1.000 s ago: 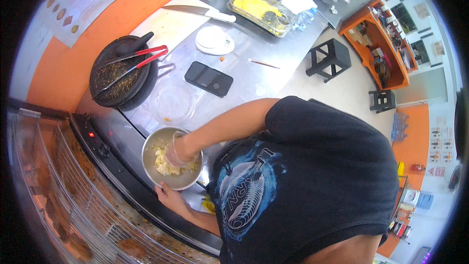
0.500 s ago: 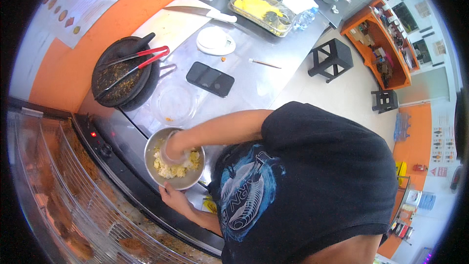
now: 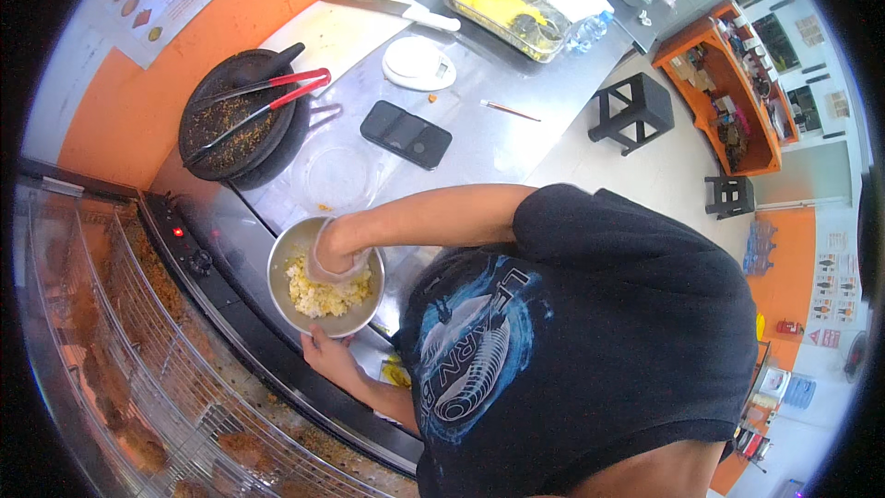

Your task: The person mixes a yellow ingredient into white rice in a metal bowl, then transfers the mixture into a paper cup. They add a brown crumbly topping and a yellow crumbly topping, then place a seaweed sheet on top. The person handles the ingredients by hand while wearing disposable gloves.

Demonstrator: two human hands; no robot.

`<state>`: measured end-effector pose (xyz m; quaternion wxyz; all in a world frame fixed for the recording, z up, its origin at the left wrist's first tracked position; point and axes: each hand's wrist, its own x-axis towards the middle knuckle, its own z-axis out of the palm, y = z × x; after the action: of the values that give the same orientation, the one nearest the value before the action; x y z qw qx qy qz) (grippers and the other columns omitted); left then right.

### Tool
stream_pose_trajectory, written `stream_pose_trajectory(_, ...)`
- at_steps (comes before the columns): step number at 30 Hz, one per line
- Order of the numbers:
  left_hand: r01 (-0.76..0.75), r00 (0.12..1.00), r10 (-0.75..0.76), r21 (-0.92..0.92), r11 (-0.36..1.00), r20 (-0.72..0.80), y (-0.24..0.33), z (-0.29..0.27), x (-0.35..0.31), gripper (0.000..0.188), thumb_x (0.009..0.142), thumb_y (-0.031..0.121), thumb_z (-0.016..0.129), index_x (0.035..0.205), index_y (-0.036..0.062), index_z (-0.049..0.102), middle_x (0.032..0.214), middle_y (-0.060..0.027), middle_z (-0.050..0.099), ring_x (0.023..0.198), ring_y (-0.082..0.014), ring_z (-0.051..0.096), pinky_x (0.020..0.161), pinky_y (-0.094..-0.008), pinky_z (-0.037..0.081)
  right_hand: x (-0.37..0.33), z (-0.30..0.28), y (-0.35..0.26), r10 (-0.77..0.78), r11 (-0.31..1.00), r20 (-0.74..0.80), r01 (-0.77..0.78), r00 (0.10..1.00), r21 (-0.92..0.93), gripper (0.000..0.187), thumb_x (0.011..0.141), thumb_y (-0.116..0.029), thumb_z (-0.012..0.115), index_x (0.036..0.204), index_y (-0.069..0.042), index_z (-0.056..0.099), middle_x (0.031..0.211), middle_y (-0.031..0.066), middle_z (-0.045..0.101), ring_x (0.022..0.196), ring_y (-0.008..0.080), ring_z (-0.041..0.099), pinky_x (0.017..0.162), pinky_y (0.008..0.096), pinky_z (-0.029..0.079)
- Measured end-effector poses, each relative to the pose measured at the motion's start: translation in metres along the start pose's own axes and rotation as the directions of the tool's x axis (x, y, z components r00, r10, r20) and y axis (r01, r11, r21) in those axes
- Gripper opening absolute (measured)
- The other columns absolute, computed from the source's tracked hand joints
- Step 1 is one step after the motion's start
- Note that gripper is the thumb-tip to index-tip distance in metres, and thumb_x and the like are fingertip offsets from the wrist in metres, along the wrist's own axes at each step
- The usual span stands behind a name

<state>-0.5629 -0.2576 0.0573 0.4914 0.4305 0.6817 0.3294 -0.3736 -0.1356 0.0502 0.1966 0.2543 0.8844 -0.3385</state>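
Observation:
A round metal bowl (image 3: 277, 290) holds a crumbly pale yellow and white mixture (image 3: 323, 297). My left hand (image 3: 327, 357) grips the bowl's near rim, its thumb against the outside and some fingers hidden beneath. Inside the bowl, over the mixture's upper edge, is my right hand (image 3: 337, 249) in a clear plastic glove. Its fingers look curled downward, and what they hold is hidden. Beside the bowl lies a clear round plastic lid or dish (image 3: 336, 177) with an orange crumb on it.
Tongs with red handles (image 3: 300, 90) rest across a dark stone mortar (image 3: 198, 120). A phone (image 3: 406, 134), a white scale (image 3: 418, 63), a pen (image 3: 510, 111), a knife (image 3: 387, 7) on a cutting board (image 3: 318, 32) and a tray of yellow food (image 3: 502, 9) are on the metal table. A glass display case (image 3: 138, 350) borders the bowl.
My right hand has risen slightly within the bowl, showing more of the mixture. My left hand stays at the rim. The whole view has shifted a little.

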Motion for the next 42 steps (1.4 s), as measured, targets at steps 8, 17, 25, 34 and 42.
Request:
stream_pose_trajectory(8,-0.051,0.997,0.055,0.070,0.996,-0.059,-0.003,0.003,0.003,0.037,0.102,0.023,0.049,0.116,-0.0076,0.063,0.096,-0.0200,0.069,0.072,-0.0257,0.068,0.046,-0.0344,0.058,-0.014,0.023,-0.033,0.180,0.981,-0.258,-0.192,0.949,-0.023,0.035,0.080,-0.023,0.070,0.110,-0.005,0.074,0.120,0.0150,0.070,0.111,0.0301,0.065,0.094,0.0431,0.052)
stream_pose_trajectory(17,-0.021,0.984,0.073,0.301,0.953,-0.162,-0.001,0.006,0.008,0.039,0.099,0.023,0.050,0.113,-0.0104,0.063,0.091,-0.0279,0.068,0.066,-0.0356,0.067,0.045,-0.0406,0.053,-0.026,0.019,-0.045,-0.174,0.946,-0.585,-0.029,0.792,-0.321,0.030,0.088,-0.026,0.060,0.106,-0.003,0.068,0.094,0.0162,0.067,0.090,0.0383,0.067,0.079,0.0568,0.054)
stream_pose_trajectory(25,-0.191,0.956,0.253,0.336,0.922,-0.149,-0.012,0.005,0.013,0.034,0.098,0.020,0.051,0.107,-0.0094,0.065,0.093,-0.0304,0.067,0.083,-0.0446,0.064,0.078,-0.0503,0.047,-0.001,0.021,-0.011,-0.069,0.997,-0.416,0.047,0.907,-0.063,0.033,0.089,-0.021,0.060,0.115,-0.002,0.058,0.109,0.0176,0.066,0.106,0.0369,0.065,0.087,0.0491,0.053)
stream_pose_trajectory(34,-0.068,0.987,0.099,0.229,0.971,-0.126,-0.009,0.005,0.013,0.031,0.101,0.019,0.050,0.107,-0.0076,0.065,0.085,-0.0218,0.066,0.053,-0.0264,0.062,0.038,-0.0329,0.043,-0.051,-0.014,-0.024,-0.021,0.985,-0.152,-0.006,0.988,-0.175,0.045,0.084,-0.032,0.067,0.121,-0.007,0.062,0.111,0.0239,0.064,0.107,0.0362,0.065,0.090,0.0523,0.050)
stream_pose_trajectory(42,-0.202,0.971,0.219,0.165,0.965,-0.092,-0.021,0.011,0.018,0.033,0.101,0.020,0.049,0.112,-0.0082,0.063,0.083,-0.0200,0.066,0.045,-0.0230,0.057,0.041,-0.0350,0.044,0.001,0.047,-0.033,0.247,0.969,-0.518,-0.202,0.819,0.142,0.050,0.086,-0.025,0.062,0.130,-0.002,0.054,0.107,0.0318,0.063,0.099,0.0359,0.069,0.087,0.0553,0.052)
